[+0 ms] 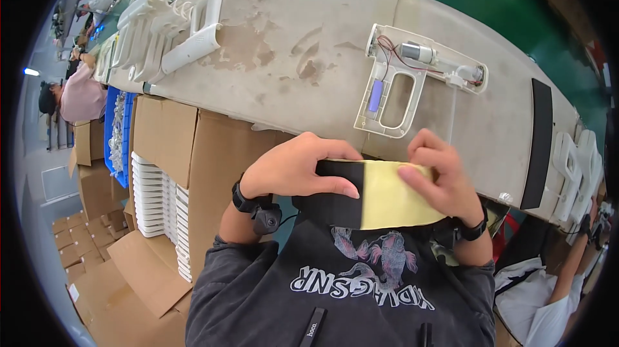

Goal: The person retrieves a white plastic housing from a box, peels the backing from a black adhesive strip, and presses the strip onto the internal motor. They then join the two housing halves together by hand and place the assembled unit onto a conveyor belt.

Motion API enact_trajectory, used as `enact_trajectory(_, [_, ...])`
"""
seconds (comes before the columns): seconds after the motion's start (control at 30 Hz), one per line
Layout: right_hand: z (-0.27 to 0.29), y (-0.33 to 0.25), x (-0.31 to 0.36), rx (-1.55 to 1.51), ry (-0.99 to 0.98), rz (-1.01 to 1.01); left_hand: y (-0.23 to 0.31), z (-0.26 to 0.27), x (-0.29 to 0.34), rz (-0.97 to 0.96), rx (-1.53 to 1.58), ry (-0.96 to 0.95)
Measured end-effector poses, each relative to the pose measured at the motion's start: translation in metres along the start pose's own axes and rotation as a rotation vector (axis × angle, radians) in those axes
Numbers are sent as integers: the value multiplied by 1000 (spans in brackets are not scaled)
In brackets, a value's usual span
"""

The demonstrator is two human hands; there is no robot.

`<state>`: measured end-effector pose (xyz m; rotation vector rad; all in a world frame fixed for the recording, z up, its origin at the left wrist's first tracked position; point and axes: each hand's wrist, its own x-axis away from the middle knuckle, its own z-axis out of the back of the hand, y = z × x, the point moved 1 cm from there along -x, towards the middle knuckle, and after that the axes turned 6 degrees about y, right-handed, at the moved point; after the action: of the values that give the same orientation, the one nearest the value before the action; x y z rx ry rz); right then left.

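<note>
In front of my chest is a flat strip with a black part (342, 202) on the left and a pale yellow part (393, 202) on the right. My left hand (300, 165) grips the black part, its thumb across the front and the fingers over the top edge. The curled fingers and thumb of my right hand (442, 176) close on the upper right of the yellow part. Beyond my hands, on the table (258, 89), lies an opened white handheld-device housing half (412, 76) with a motor (418, 52), red and dark wires and a purple battery cell (375, 97).
Another black strip (538, 147) lies at the table's right, near white housings (574, 169). More white housings (164, 34) stand at the far left. Cardboard boxes (164, 124), one with stacked white parts (155, 195), and a blue bin (119, 134) are on the left. Other people work on both sides.
</note>
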<state>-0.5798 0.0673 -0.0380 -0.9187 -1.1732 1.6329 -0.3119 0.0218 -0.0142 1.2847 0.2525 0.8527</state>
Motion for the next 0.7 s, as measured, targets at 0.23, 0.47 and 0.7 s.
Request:
enact_trajectory(0.23, [0, 4, 7, -104, -189, -289, -9, -22, -11, -83, 151, -49])
enact_trajectory(0.47, [-13, -8, 22, 433, 221, 344, -13, -40, -19, 95, 347, 80])
enact_trajectory(0.7, [-21, -4, 34, 24, 164, 7, -9, -56, -16, 38, 405, 46])
